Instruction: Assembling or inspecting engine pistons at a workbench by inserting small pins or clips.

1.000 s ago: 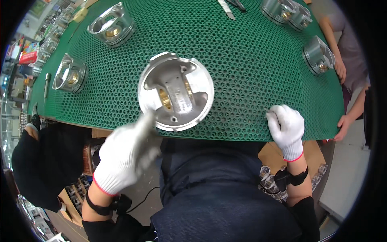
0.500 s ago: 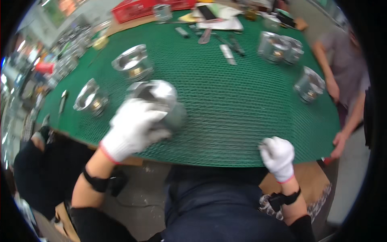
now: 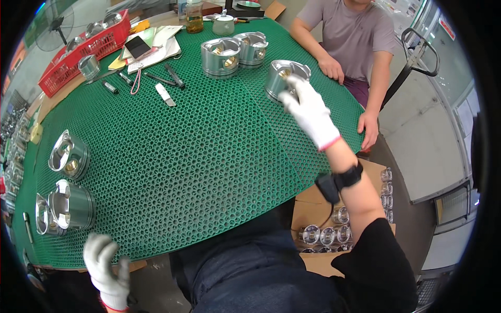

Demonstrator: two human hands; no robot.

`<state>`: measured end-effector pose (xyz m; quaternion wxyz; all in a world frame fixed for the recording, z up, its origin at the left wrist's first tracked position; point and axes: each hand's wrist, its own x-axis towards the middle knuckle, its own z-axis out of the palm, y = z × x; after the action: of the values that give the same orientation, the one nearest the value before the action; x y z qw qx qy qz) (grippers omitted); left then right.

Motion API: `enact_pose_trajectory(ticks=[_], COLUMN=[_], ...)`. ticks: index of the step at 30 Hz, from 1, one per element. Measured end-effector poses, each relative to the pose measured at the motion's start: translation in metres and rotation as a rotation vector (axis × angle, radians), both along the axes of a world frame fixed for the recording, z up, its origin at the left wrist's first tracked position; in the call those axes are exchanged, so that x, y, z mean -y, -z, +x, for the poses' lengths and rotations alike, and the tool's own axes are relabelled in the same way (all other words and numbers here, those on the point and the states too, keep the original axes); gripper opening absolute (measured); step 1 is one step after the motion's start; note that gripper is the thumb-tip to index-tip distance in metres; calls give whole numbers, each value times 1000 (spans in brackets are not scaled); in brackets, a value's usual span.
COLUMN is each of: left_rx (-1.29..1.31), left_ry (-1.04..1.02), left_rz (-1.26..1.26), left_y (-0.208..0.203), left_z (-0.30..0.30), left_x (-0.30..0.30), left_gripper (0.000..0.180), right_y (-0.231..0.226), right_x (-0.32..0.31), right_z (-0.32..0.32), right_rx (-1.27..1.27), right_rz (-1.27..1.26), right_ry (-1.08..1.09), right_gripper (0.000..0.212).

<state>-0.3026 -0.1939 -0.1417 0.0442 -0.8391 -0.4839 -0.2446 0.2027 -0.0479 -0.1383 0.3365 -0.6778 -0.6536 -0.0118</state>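
Note:
My right hand (image 3: 310, 112), in a white glove, is at the near right side of a metal piston (image 3: 274, 83) on the green mat. Its thumb and fingers are apart and overlap the piston's rim. Whether they touch it is hard to tell because of blur. My left hand (image 3: 107, 268), also gloved, hangs by the near left edge of the table with its fingers spread and nothing in them. Closest to it are two pistons standing together, a larger piston (image 3: 78, 206) and a partly hidden piston (image 3: 43, 218). Another piston (image 3: 78, 156) stands just beyond.
Two pistons (image 3: 219, 60) stand farther back. A white-labelled cutter (image 3: 165, 95), pens, papers (image 3: 156, 44) and a red crate (image 3: 83, 49) lie toward the far left. At the right a person (image 3: 355, 31) rests a hand on the mat's edge. Below sits a cardboard box (image 3: 308, 208) of pistons.
My left hand has let go of the piston at the left and drawn back toward the table edge. My right hand has reached forward to the right-hand piston. The view has turned right.

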Motion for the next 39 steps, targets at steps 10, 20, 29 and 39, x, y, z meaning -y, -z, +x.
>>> enact_pose_trajectory(ticks=[10, 20, 29, 39], left_rx=[169, 448, 835, 877], left_ry=[83, 74, 191, -48], left_rz=[-135, -280, -411, -359], left_y=[15, 12, 31, 103], left_z=[35, 49, 92, 79], left_x=[37, 21, -26, 0], left_gripper=[20, 37, 85, 43], right_y=[5, -96, -39, 38], right_x=[-44, 69, 34, 83], right_z=[31, -62, -166, -117], right_rx=[-113, -456, -333, 256], right_rz=[-155, -597, -232, -213], right_ry=[52, -391, -775, -395], right_gripper=[41, 25, 30, 24])
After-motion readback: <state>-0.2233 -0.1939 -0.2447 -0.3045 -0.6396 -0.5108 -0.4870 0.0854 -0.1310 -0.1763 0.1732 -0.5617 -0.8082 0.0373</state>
